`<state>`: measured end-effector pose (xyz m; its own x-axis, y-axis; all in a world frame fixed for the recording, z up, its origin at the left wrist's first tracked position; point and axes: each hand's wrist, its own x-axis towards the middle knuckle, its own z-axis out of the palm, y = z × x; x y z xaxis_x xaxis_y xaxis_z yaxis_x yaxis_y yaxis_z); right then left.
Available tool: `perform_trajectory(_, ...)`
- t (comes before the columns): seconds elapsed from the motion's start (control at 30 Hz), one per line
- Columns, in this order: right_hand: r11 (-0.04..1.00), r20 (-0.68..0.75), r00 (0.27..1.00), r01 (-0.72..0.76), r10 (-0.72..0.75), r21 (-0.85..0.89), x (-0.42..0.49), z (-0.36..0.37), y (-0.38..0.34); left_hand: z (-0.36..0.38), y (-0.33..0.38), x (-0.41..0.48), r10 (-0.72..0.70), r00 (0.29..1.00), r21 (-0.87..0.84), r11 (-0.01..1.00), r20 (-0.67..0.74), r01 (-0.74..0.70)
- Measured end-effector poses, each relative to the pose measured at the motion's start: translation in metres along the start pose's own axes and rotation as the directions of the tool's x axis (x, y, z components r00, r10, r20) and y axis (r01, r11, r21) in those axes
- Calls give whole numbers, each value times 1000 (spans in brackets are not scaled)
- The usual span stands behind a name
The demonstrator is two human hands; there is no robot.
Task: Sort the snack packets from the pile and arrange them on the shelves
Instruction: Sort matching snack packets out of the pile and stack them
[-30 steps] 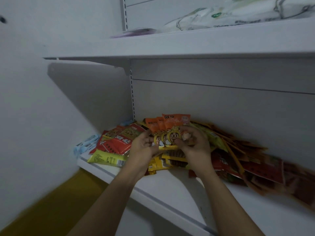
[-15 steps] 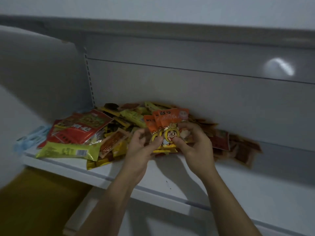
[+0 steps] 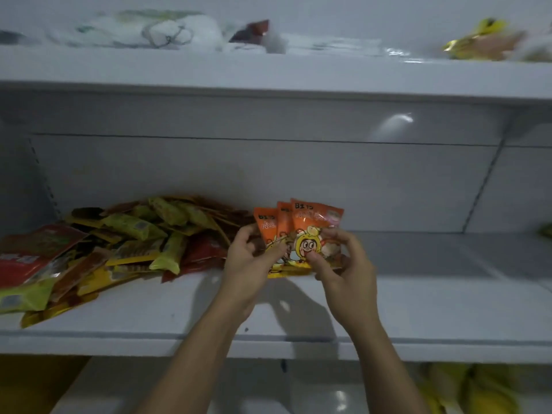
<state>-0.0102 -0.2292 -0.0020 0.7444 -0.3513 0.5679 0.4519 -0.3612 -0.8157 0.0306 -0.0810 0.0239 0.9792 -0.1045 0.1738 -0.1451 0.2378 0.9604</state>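
**Orange packets fanned in hand, placing pending**

Both hands over the middle shelf (image 3: 418, 309), near its edge. Left hand (image 3: 248, 261) and right hand (image 3: 343, 264) each pinch a fan of three orange packets (image 3: 301, 222), fingers (image 3: 276, 253) curled on the lower corners. Sorting looks done for this batch. Next: square the fan, set it on bare shelf to the right. Pile (image 3: 134, 243) lies left, farther back

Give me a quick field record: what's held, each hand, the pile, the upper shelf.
held: three orange packets, fanned, upright
left hand: grips their left side
right hand: pinches their right side, thumb on front
pile: mixed red, yellow, green packets, left of the hands on the middle shelf
upper shelf: white bags, blurred yellow packet at right
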Motion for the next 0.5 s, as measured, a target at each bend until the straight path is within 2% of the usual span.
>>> perform_trajectory(0.13, 997, -216, 975, -57, 45, -51, -8, -101, 11, 92, -15, -26, -17, 996, 12, 1000, 83, 16)
perform_trajectory(0.33, 991, -375, 923, -121, 90, -59, -44, -252, 25, 224, -51, -72, -65, 978, 18, 998, 200, 62)
perform_trajectory(0.5, 984, -531, 840, -170, 112, -62, -83, -356, 23, 324, -76, -120, -92, 937, 31, 996, 338, 87)
